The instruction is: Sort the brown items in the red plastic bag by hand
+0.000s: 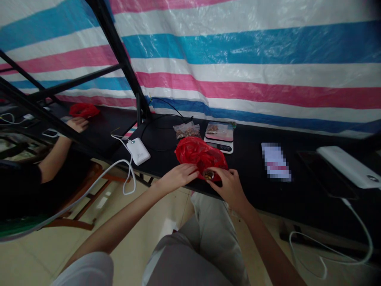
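Two hands at red bag, table near edge. Left hand pinches bag's 7 o'clock edge; right hand holds small brown handful at 5 o'clock. Scale at 1 o'clock, clear packet at 12, power bank at 9. Nothing blocks hands.

Dim, soft daylight; bowed, darkened edges; slight blur
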Available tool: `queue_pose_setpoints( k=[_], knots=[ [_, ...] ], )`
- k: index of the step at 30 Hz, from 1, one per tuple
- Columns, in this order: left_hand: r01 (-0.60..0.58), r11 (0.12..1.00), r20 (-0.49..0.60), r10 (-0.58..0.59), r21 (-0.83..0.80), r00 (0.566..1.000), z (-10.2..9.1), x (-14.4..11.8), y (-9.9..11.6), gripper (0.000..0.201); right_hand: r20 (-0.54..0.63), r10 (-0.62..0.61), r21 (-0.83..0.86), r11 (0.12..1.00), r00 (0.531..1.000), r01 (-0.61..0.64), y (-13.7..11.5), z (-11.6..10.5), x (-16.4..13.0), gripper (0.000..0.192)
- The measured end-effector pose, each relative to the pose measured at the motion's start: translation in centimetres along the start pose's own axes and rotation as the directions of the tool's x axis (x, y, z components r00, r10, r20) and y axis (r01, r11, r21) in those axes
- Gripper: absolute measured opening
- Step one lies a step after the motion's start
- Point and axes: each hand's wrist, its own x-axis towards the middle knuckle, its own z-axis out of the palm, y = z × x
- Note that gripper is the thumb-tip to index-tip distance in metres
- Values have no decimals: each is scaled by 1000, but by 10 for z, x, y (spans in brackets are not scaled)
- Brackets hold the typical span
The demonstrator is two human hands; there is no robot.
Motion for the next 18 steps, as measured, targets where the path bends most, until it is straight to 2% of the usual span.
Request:
queue_pose_setpoints(
  k=[2, 4, 6, 9, 14, 17, 18],
  knots=[
    [69, 996, 226, -80, 57, 971, -5, 11, 1, 34, 28, -21, -5, 1000, 999, 21, 0, -1, -3, 26],
    [163, 981, 330, -189, 105, 925, -8, 19, -1, 30, 49, -20, -16, 1000, 999, 20, 0, -3, -5, 25],
    [185, 976, 351, -214, 113, 912, -8, 22, -5, 30, 61, -8, -33, 999, 998, 10, 2, -6, -8, 25],
    [240, 968, 319, -251, 75, 914, -8, 16, -12, 51, 50, 12, -74, 997, 999, -8, 6, -10, -11, 25],
    [494, 867, 431, -425, -58, 796, -8, 7, -20, 66, 28, 33, -108, 994, 999, -30, 9, -10, -11, 26],
    [487, 868, 464, -393, -98, 794, -14, 12, -25, 78, 27, 27, -120, 993, 999, -24, 8, -8, -6, 26],
    [474, 873, 480, -369, -114, 796, -16, 14, -28, 76, 18, 29, -132, 991, 999, -26, 7, -8, -3, 26]
  ],
)
